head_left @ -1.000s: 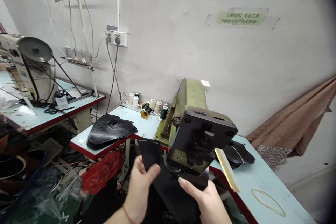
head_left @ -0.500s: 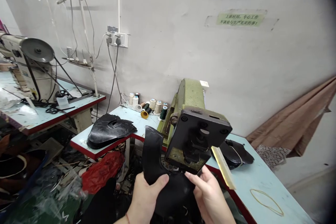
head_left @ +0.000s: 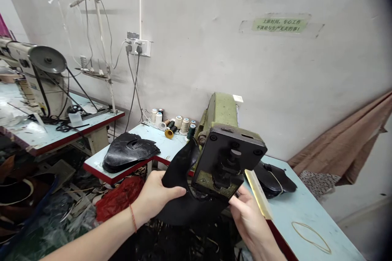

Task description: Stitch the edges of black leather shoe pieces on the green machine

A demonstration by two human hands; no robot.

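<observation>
A curved black leather piece [head_left: 190, 210] lies under the dark head of a green machine [head_left: 225, 110], its inner curve around the working area. My left hand [head_left: 157, 195] grips the left side of the piece, thumb on top and fingers underneath. Close to the machine head's lower right corner, my right hand [head_left: 246, 212] pinches the right edge of the same piece; its fingertips are partly hidden behind the head and the leather.
Stacked black pieces [head_left: 130, 151] lie on the blue table [head_left: 309, 208] at left, more black pieces [head_left: 275, 181] at right. Thread spools [head_left: 179, 123] stand behind. A yellow strip [head_left: 259, 195] and rubber band [head_left: 310, 236] are at right. A sewing machine [head_left: 49, 73] stands far left.
The leather piece has turned clockwise, its upper arm now leaning toward the machine. My left hand has moved left and up along it; my right hand has shifted slightly right.
</observation>
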